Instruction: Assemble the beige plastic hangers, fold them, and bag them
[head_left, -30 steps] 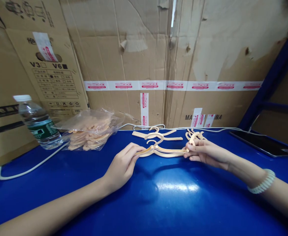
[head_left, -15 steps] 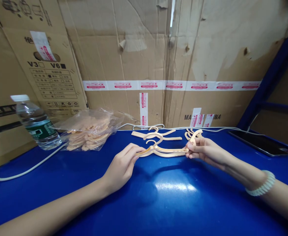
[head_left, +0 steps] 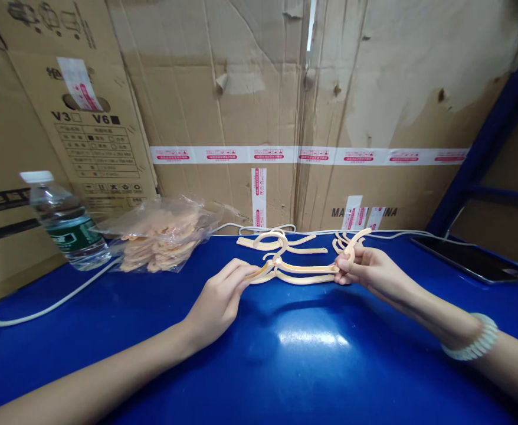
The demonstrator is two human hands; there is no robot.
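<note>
A peach-coloured folding clothes hanger (head_left: 307, 270) is held between my two hands, its hook curving up and leftward. My left hand (head_left: 221, 295) is closed on the hanger's left arm. My right hand (head_left: 365, 268) pinches the end of its right arm, where a curved peach piece (head_left: 357, 239) sticks up from the fingers; whether that piece is joined to the hanger is hidden. A second hanger (head_left: 303, 280) lies just beneath or behind the first, partly covered. Behind these rests another spread hanger (head_left: 310, 250) on the blue table (head_left: 250, 378).
At the left, a clear plastic bag (head_left: 161, 236) full of peach hanger parts lies beside a water bottle (head_left: 71, 227). More curved pieces (head_left: 339, 243) sit behind my right hand. A dark tablet-like device (head_left: 466, 260) lies at the right. White cable (head_left: 55, 310) and cardboard (head_left: 223, 112) border the table.
The held hanger has tilted, its hook swinging left and its arms rising slightly off the hanger beneath. The curved piece in my right hand has tipped to the right.
</note>
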